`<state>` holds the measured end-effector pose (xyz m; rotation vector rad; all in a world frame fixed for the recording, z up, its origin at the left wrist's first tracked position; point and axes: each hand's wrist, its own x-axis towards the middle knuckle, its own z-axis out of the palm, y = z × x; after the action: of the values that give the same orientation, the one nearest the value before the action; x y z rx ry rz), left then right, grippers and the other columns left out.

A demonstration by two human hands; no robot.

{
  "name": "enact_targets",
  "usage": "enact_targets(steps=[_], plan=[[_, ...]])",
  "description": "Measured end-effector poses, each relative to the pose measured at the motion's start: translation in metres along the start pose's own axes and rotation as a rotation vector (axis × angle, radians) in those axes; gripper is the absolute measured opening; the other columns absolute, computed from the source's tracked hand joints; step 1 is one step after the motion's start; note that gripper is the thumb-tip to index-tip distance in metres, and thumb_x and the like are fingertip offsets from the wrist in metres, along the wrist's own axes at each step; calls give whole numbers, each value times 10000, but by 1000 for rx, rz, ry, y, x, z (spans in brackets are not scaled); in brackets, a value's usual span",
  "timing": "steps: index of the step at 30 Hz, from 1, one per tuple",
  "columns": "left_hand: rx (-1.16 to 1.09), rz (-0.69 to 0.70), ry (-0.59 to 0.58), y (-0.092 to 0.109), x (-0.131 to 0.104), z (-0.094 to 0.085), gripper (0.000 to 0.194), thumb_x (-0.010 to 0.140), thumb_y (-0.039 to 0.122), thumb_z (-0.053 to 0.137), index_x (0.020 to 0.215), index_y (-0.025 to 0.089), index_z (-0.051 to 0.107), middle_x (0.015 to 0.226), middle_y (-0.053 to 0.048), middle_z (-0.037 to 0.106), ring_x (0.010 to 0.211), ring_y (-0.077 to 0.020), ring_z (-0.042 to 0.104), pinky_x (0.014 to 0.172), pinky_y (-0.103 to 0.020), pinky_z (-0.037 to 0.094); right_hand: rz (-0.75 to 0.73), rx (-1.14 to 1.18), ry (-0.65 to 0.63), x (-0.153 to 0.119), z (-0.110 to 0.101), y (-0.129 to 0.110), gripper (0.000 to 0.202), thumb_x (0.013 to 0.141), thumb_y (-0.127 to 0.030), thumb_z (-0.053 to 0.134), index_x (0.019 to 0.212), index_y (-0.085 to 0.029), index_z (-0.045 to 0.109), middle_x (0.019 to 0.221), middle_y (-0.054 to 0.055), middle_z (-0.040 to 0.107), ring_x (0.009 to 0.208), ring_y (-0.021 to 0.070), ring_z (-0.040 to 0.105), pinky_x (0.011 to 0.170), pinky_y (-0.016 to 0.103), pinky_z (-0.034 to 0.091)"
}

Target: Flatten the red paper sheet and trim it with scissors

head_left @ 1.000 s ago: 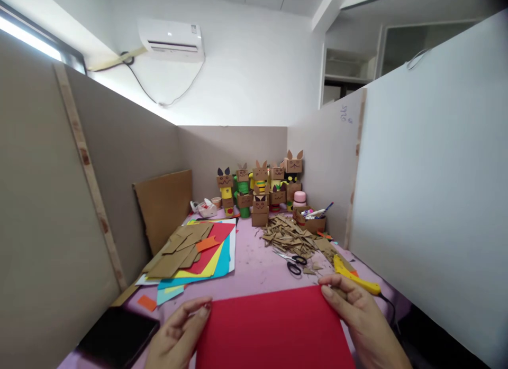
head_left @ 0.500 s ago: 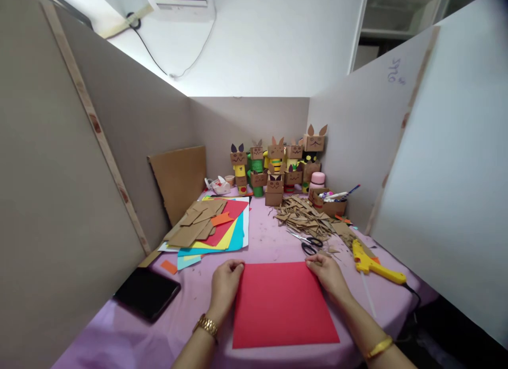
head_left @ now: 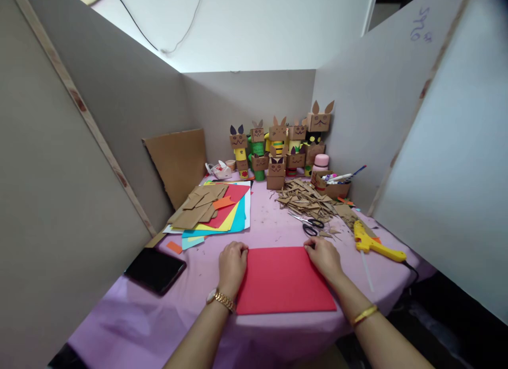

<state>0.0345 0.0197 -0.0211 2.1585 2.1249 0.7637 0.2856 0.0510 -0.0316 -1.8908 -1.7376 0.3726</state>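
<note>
Red rectangular paper sheet [head_left: 283,279] flat on lilac cloth [head_left: 159,316], left hand [head_left: 233,263] and right hand [head_left: 323,255] curled, pinching far corners

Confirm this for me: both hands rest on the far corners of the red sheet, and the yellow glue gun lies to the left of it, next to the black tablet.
One detail is wrong. The head view shows the left hand and right hand on the far corners of the red sheet, but the yellow glue gun lies to the right of it. The black tablet is on the left.
</note>
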Motion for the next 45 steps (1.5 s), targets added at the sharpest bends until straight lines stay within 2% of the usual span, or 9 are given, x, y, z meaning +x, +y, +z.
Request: enact_targets(steps=[4,9,12,18,23,26,33,39,45], plan=[[92,131,8,10,-3,-6,184,881,191,511,1056,167,563,1050,-48,589,997,-218,559,823,-425,474,-22,-51,-23,-3,-1,-3,119,840,-224,539,853,-183,650,917,30,678,856,178,612,752,344,450],[139,474,-195,20,3,-14,124,874,176,529,975,165,601,1018,-29,620,948,-185,585,816,-391,489,-28,-86,-29,-3,-1,-4,157,866,-297,549,879,-165,633,910,21,662,860,171,612,771,372,477],[177,564,-283,22,5,-17,102,875,214,537,906,157,615,955,-24,641,890,-171,608,789,-379,505,-39,-99,-25,-2,-1,-4,174,872,-315,542,890,-166,630,913,21,658,851,166,614,770,370,482],[233,449,-260,33,-7,-14,171,885,293,517,942,158,604,958,-35,638,894,-180,605,786,-387,499,-55,-123,10,-3,1,0,177,872,-320,541,896,-167,627,924,23,655,840,162,614,759,362,485],[207,349,-204,46,-21,-12,376,820,479,529,937,131,610,964,-103,632,921,-251,579,782,-389,484,-123,-127,83,-10,-4,-1,187,858,-118,464,919,-140,639,945,99,645,913,226,604,770,386,477],[174,332,-177,48,-26,-11,474,776,535,538,990,117,611,1002,-137,626,960,-288,557,807,-380,478,-318,-77,52,-16,-4,-17,311,817,-38,410,993,-129,649,1048,145,635,1034,240,564,871,354,445],[142,334,-180,44,-35,-3,539,834,455,457,1229,90,494,1202,-158,570,1140,-281,483,979,-386,385,-826,20,-300,-23,24,-42,376,887,-151,405,1233,-166,550,1287,95,563,1185,161,502,1002,268,379],[139,359,-290,36,-39,0,679,864,491,380,1345,13,350,1410,-228,382,1320,-316,309,1093,-439,229,-847,20,-351,-24,30,-31,440,903,-169,337,1322,-78,438,1378,171,441,1281,213,393,1076,376,294],[131,394,-413,26,-44,-14,733,845,597,339,1393,113,286,1477,-171,268,1357,-300,242,1077,-492,244,-825,18,-350,-27,28,-34,466,887,-238,405,1315,-55,443,1378,185,432,1278,250,394,1073,410,301]])
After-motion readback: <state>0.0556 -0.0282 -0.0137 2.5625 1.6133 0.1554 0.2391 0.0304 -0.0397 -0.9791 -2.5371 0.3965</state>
